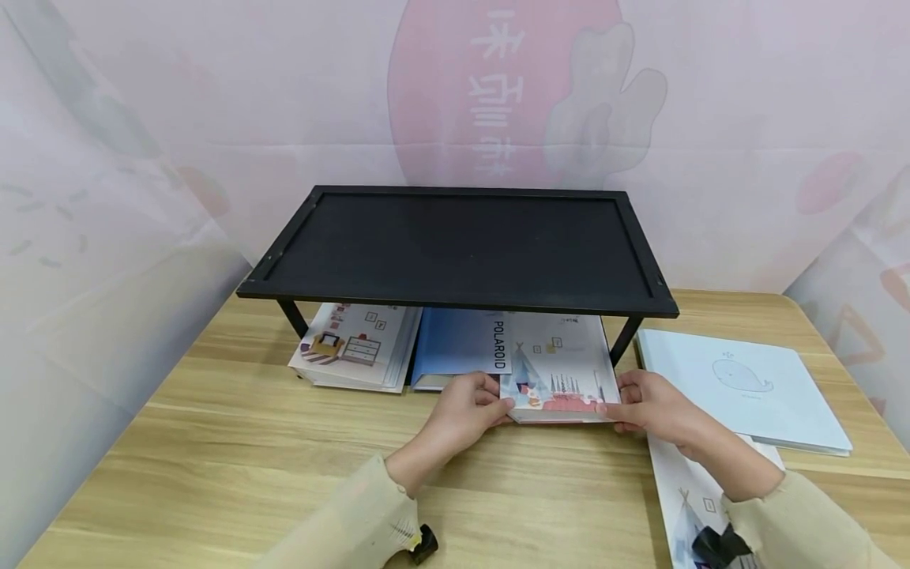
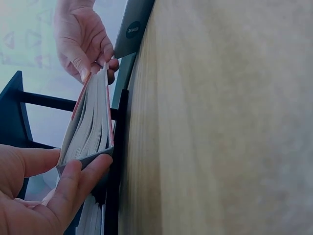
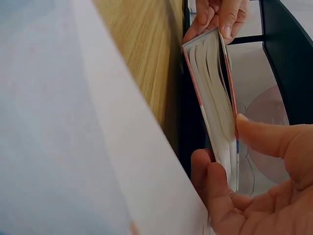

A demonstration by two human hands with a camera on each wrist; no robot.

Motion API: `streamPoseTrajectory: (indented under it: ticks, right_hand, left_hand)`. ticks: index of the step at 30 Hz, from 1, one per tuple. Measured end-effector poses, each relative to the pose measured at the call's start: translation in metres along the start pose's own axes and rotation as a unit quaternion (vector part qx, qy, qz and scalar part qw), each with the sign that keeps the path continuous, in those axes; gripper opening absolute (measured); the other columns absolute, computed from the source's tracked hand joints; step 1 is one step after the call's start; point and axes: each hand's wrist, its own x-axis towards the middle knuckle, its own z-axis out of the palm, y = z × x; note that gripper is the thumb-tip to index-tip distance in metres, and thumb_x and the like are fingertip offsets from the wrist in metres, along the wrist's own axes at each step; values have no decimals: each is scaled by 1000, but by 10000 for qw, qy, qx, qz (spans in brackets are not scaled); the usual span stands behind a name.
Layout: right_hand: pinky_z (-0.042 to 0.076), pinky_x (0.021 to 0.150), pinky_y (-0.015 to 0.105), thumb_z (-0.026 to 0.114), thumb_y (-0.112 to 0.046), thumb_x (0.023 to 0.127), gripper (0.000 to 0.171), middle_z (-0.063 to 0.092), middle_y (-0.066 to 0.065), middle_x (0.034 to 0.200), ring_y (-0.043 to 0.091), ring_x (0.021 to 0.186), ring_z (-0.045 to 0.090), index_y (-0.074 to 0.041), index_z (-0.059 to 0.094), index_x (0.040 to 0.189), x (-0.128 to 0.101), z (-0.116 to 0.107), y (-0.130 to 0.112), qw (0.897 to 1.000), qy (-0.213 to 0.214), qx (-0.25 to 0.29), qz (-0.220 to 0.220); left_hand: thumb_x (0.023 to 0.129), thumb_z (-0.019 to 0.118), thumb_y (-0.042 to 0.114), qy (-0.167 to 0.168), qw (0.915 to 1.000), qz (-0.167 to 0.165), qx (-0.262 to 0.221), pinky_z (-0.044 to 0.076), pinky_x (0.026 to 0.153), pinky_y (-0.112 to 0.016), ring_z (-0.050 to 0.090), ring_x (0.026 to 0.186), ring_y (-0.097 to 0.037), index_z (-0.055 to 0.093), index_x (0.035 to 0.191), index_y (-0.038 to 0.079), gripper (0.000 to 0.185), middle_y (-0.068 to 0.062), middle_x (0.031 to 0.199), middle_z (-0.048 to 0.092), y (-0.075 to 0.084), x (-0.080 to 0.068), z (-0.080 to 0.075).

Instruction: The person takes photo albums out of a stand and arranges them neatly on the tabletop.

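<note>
A thick white book (image 1: 562, 379) with a tent drawing on its cover lies partly under a black raised shelf (image 1: 462, 245). At its near left corner my left hand (image 1: 465, 411) pinches it, thumb on the cover and fingers beneath. My right hand (image 1: 654, 407) grips the near right corner the same way. The left wrist view shows the book's page edges (image 2: 90, 120) between both hands, slightly fanned. In the right wrist view the right thumb presses one cover and curled fingers hold the other. The book's far end is hidden under the shelf.
Beside the held book lies a blue book (image 1: 455, 340) marked POLAROID, and farther left a white book (image 1: 359, 348) with furniture drawings. A pale whale book (image 1: 746, 387) rests on the right, overlapping another tent-covered book (image 1: 668, 474). The shelf's thin legs (image 1: 626, 340) stand on the wooden table (image 1: 235, 474).
</note>
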Motion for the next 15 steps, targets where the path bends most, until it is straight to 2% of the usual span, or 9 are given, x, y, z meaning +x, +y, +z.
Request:
streamPoseTrajectory:
  ticks: [7,15]
  right_hand:
    - [55,69,27,65,-12,95,60,67,11,91,15,76,62,20,30,133,-3,0,0,9999,-20,150,-71]
    - [57,74,28,65,-11,95,63,69,16,103,17,79,65,20,28,136,-7,0,0,9993,-49,354,-102]
  left_hand:
    - [92,70,12,33,9998,-70,-170,57,68,-31,71,77,-19,59,98,-1,18,-14,88,75,1,-3,1]
    - [92,70,11,-1,9995,-96,-295,59,69,-32,72,78,-20,59,99,-2,18,-14,89,75,3,-5,3]
